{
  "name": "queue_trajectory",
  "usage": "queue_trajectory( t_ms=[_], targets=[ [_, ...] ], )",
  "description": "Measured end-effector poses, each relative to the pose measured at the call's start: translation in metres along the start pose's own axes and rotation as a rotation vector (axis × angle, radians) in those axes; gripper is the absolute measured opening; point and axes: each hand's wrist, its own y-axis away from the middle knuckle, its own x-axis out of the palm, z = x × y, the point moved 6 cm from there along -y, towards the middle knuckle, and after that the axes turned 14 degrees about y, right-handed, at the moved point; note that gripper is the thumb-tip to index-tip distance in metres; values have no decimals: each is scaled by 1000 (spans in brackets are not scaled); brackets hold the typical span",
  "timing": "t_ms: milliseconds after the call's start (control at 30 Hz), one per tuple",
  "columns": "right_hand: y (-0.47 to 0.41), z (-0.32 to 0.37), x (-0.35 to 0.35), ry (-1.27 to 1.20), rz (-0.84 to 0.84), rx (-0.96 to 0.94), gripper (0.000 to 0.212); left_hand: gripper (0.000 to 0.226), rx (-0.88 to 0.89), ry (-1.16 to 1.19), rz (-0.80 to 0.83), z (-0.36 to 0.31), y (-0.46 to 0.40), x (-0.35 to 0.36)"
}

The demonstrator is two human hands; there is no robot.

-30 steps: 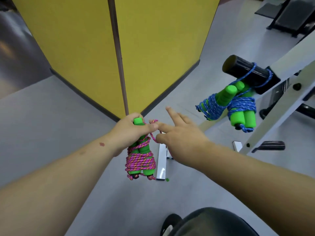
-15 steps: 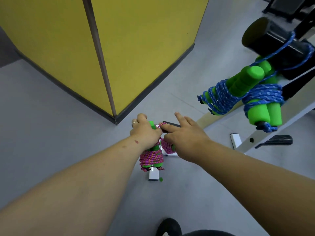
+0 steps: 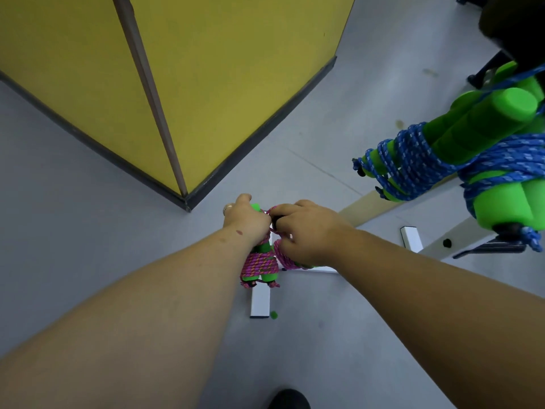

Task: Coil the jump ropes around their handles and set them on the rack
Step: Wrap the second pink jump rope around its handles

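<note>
A pink jump rope [image 3: 261,264] is coiled around its green foam handles, low in the middle of the view. My left hand [image 3: 246,219] grips the handles' upper part. My right hand [image 3: 306,231] is beside it, fingers curled, pinching a pink loop at a small black peg [image 3: 275,222]. A second pink coil [image 3: 284,259] shows under my right hand, mostly hidden. Two blue jump ropes [image 3: 413,160] wound on green handles hang at the upper right from a thick black rack peg [image 3: 513,22].
A yellow wall corner [image 3: 206,84] with a dark skirting stands just behind my hands. The rack's white frame [image 3: 410,237] and white foot [image 3: 260,302] rest on the grey floor. A small green bit [image 3: 274,314] lies by the foot. My shoe [image 3: 289,399] shows at the bottom edge.
Both hands have moved down and forward with the pink bundle to the low black peg. My right hand went from spread fingers to curled around the pink loop. The view has dipped toward the floor.
</note>
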Motion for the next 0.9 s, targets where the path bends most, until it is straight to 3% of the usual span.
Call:
queue_trajectory(
  t_ms=[100, 333, 433, 600, 800, 900],
  targets=[
    [-8, -5, 5, -166, -65, 34, 36, 56, -16, 114, -12, 2, -3, 1],
    [-4, -16, 16, -546, -318, 224, 21, 38, -76, 241, 13, 9, -3, 6],
    [-2, -19, 18, -655, -337, 273, 12, 39, -97, 261, 39, 8, -3, 5],
    [-2, -19, 20, -764, -338, 277, 26, 40, -109, 265, 24, -2, -4, 1],
    [-5, -19, 18, -762, -291, 381, 28, 38, -180, 321, 68, -1, -11, 4],
    [-9, -25, 17, -834, -275, 448, 9, 33, -189, 321, 56, -2, -11, 4]
  ],
)
